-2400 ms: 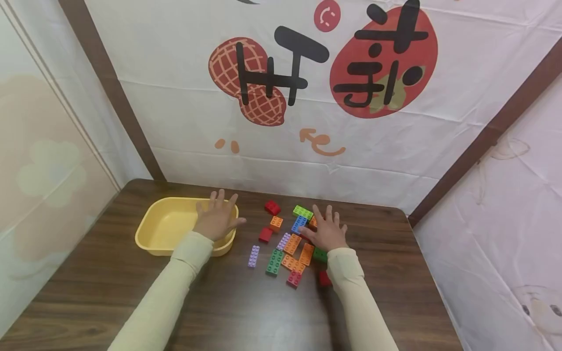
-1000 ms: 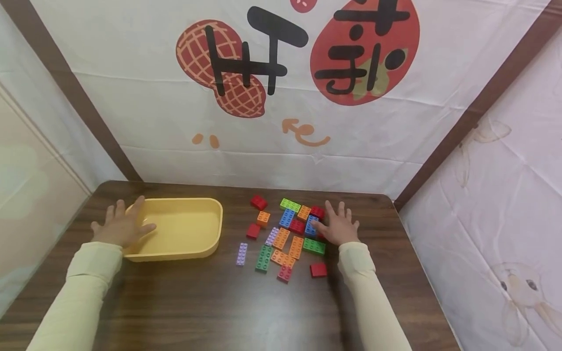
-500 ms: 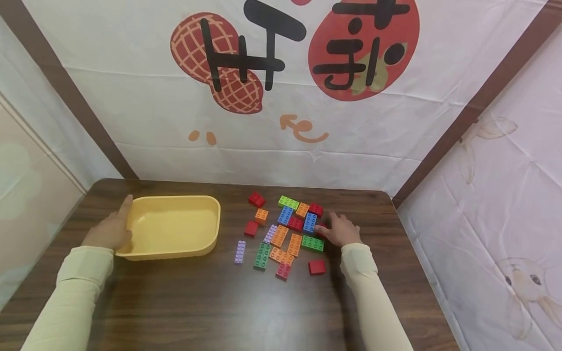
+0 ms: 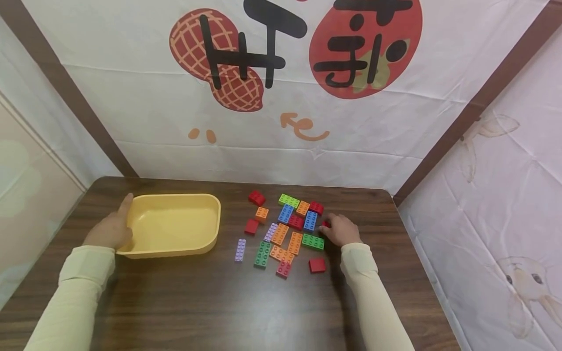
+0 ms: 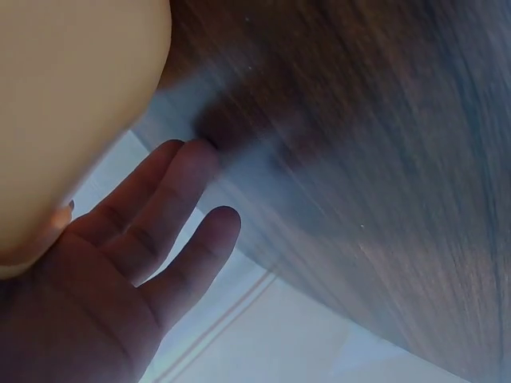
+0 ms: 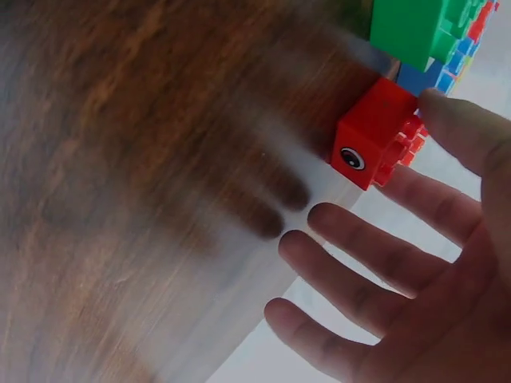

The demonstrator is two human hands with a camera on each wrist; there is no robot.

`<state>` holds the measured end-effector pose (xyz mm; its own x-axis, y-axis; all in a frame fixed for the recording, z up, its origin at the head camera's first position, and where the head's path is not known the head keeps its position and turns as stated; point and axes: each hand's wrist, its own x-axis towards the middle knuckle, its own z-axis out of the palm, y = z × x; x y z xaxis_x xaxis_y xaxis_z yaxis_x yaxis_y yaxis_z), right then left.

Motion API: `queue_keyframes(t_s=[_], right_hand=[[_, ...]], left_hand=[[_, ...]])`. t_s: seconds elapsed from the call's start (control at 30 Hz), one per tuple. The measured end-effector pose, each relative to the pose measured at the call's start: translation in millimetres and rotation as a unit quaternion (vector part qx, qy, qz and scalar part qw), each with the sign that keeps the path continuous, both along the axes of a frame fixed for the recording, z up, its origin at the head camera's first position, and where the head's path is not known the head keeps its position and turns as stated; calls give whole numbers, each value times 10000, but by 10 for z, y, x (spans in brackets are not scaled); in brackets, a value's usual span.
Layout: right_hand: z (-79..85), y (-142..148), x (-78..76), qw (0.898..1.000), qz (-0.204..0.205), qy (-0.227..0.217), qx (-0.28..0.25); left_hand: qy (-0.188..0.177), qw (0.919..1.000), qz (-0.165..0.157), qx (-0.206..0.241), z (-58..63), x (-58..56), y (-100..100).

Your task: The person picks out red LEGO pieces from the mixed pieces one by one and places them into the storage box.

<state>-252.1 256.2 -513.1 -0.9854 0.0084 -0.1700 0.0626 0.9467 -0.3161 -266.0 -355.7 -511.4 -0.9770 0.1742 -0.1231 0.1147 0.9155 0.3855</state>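
Observation:
My left hand (image 4: 109, 231) holds the left rim of a yellow plastic basin (image 4: 175, 249), thumb on the inner side. In the left wrist view, several fingers (image 5: 172, 199) extend below the basin's outer wall. At the right edge of a cluster of toy bricks, my right hand (image 4: 343, 230) pinches a red toy brick (image 6: 375, 120) between thumb and index finger. An eye is printed on that brick's side. The other right fingers spread loosely beside it, over the tabletop. Whether the brick is off the table I cannot tell.
Near the right hand lie a green brick (image 4: 313, 241), a blue brick (image 4: 310, 221) and a plain red brick (image 4: 317, 265). Several orange, purple, blue and green bricks spread leftward towards the basin. The dark wooden table (image 4: 210, 302) ends at a white cloth wall (image 4: 246, 165).
My left hand moved left from over the basin and took its left rim. My right hand came down from above the bricks, its fingers closing on the red brick. The head view shifted.

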Motion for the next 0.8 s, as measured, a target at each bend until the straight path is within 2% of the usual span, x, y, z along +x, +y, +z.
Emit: queue_keyframes(t_s=[0.3, 0.53, 0.8], right_hand=[[-51, 44, -46, 9991, 312, 131, 259], [-98, 76, -87, 9991, 284, 171, 261], [-21, 63, -108, 9988, 289, 254, 296]], left_hand=[[60, 10000, 3, 61, -30, -5, -5], [2, 9999, 50, 113, -57, -9, -23], [-36, 9996, 114, 255, -44, 3, 47]])
